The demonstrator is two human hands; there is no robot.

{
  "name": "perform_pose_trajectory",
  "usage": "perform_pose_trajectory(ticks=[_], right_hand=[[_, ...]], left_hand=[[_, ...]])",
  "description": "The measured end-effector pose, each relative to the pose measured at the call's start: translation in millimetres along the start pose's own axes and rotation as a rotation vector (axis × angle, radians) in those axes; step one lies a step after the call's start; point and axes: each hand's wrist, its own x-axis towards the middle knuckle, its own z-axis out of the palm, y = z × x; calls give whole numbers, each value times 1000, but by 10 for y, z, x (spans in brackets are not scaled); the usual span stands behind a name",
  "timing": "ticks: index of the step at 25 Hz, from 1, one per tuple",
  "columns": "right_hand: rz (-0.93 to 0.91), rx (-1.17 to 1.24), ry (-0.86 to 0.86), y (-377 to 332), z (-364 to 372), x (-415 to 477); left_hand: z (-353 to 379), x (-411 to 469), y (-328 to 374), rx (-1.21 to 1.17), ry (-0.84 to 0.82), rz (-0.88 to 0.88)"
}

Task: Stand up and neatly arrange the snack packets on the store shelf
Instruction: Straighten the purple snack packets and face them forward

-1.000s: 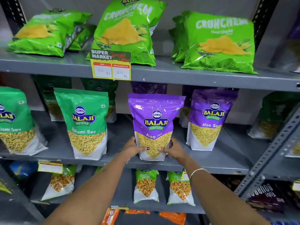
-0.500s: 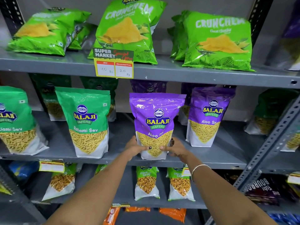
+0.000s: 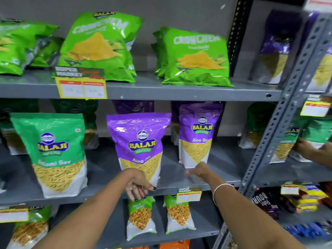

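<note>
A purple Aloo Sev packet [image 3: 139, 141] stands upright at the front of the middle shelf [image 3: 222, 178]. My left hand [image 3: 139, 188] hangs just below its base at the shelf's front edge, fingers relaxed and holding nothing. A second purple Aloo Sev packet [image 3: 196, 135] stands upright further back to the right. My right hand [image 3: 198, 171] is blurred at its bottom edge, fingers loose, with nothing in it; whether it touches the packet I cannot tell. A green Ratlami Sev packet [image 3: 53, 151] stands upright to the left.
Green Crunchem bags [image 3: 195, 58] lean on the top shelf above a yellow price tag [image 3: 81, 88]. Small green packets [image 3: 177, 214] stand on the lower shelf. A perforated grey upright [image 3: 280, 126] divides the racks. At far right another person's hand [image 3: 305, 146] holds a green packet.
Both my hands have let go of the front purple packet. The left dropped below the shelf edge; the right moved right to the second purple packet. The view shifted right.
</note>
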Motion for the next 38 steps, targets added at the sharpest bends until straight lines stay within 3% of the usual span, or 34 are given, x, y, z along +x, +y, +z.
perform_pose_trajectory(ticks=[2,5,9,15,28,38], right_hand=[[41,-39,79,182,-337,190],[-22,6,145,341,-738,450],[-122,400,-57,391,-915,879],[-271,633,-307,416,-834,1204],[-300,525,-258,761,-1087,496],[-248,447,-191,804,-1072,346]], left_hand=[[178,86,388,-47,19,135],[373,441,912,-227,265,313],[397,927,1469,-548,623,430],[393,1208,1711,-841,700,529],[923,804,1572,-530,833,354],[1031,711,1514,-485,827,374]])
